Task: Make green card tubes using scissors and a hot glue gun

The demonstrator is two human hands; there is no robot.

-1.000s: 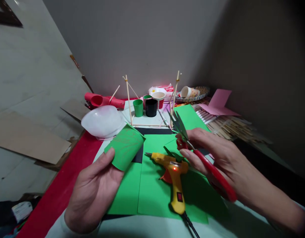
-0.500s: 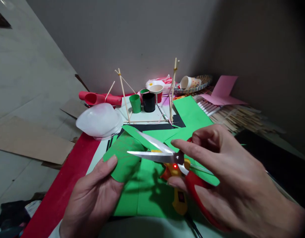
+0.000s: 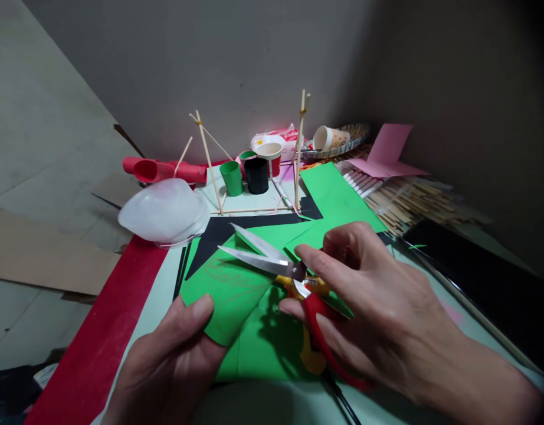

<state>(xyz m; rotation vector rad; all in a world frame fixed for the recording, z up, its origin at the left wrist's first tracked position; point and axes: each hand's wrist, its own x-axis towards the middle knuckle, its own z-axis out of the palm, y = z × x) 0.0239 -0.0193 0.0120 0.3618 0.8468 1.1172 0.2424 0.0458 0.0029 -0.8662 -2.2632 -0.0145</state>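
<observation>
Between the thumb and fingers of my left hand is a piece of green paper with faint curved lines drawn on it. My right hand is closed around red-handled scissors, its fingers in the loops. The scissor blades are spread apart and point left, over the upper edge of the held paper. Underneath the scissors lies a yellow glue gun, partly hidden, with a black cord running toward me. More green paper is spread on the table below both hands.
Behind my hands, a stick frame stands near a green cup and a black cup. A whitish translucent balloon-like object lies left. Wooden sticks, folded pink paper and a black slab are on the right.
The view has shifted slightly, moving the scene left. A narrow green strip that lay by the blades has gone from there. The scissors stay open, with the held paper now below the blades.
</observation>
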